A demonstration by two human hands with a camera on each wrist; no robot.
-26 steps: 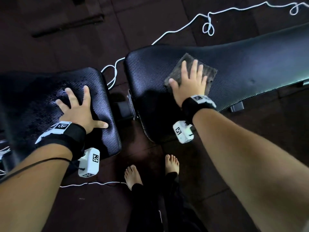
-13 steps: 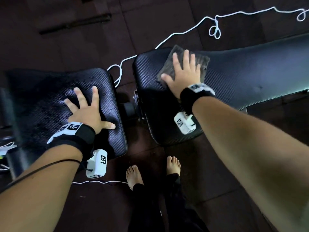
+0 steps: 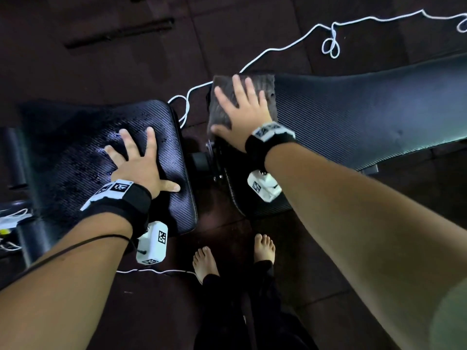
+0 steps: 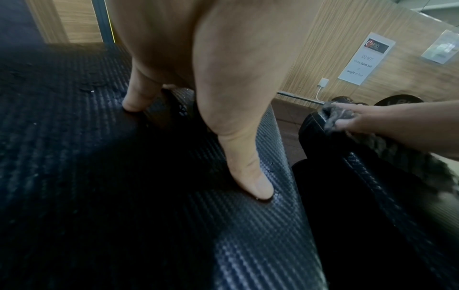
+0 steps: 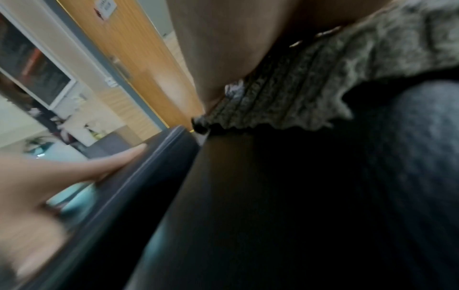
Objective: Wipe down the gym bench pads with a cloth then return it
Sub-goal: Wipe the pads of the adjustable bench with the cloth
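I see the long back pad (image 3: 366,117) as the biggest thing in the head view, black and ribbed, running off to the right. The seat pad (image 3: 75,152) lies to its left, apart from it, with a gap and metal hinge hardware (image 3: 202,160) between them. Wet specks shine on the seat pad's surface near my fingers.

Dark floor tiles (image 3: 227,34) lie under everything. A white cord (image 3: 278,48) trails across them from the upper right, loops once, and passes behind the gap between the pads.

My right hand (image 3: 243,114) lies flat on the grey cloth (image 3: 265,84), fingers straight and slightly spread, thumb out to the left, pressing the cloth onto the back pad's left end. The cloth covers that end from its far edge and folds over the rounded left edge; the right wrist view, blurred, shows its frayed hem (image 5: 285,109) hanging over the pad's side.

My left hand (image 3: 140,165) rests palm down on the seat pad, fingers splayed wide and straight, thumb stretched toward the pad's right edge. The left wrist view shows fingertips (image 4: 255,188) pushing dents into the padding.

Two bare feet (image 3: 264,248) stand on the floor below the gap. On a wood-panel wall hangs a white notice (image 4: 365,60): "DO NOT throw dumb bell or weight on floor".
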